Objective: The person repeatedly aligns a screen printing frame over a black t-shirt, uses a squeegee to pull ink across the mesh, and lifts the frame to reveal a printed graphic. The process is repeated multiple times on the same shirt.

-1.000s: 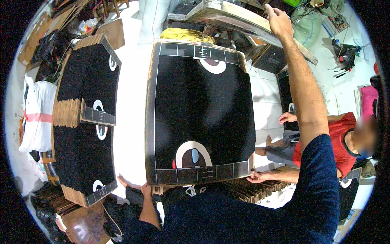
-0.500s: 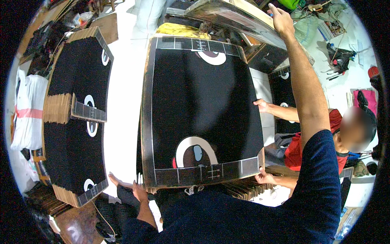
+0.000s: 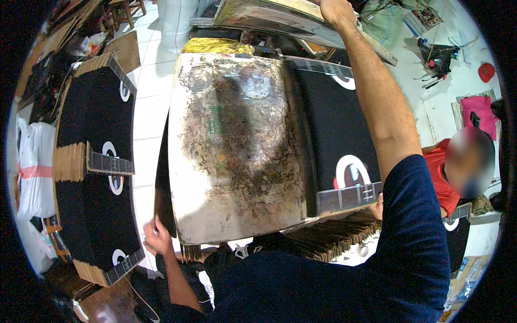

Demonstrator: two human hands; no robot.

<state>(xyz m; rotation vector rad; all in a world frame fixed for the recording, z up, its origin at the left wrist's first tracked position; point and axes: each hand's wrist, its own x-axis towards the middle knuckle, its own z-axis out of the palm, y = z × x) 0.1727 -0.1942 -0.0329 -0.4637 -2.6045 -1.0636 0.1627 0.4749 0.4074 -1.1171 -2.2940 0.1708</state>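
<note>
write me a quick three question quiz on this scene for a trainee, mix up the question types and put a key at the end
1. Multiple choice: what is printed on the black panel to the right of the stained board?
A) stars
B) eyes
C) leaves
2. True or false: the stained board's top is completely hidden.
3. Short answer: which of the camera wearer's hands is up at the tilted wooden frame?

Key:
1. B
2. False; much of its worn surface shows.
3. The right hand.
</note>
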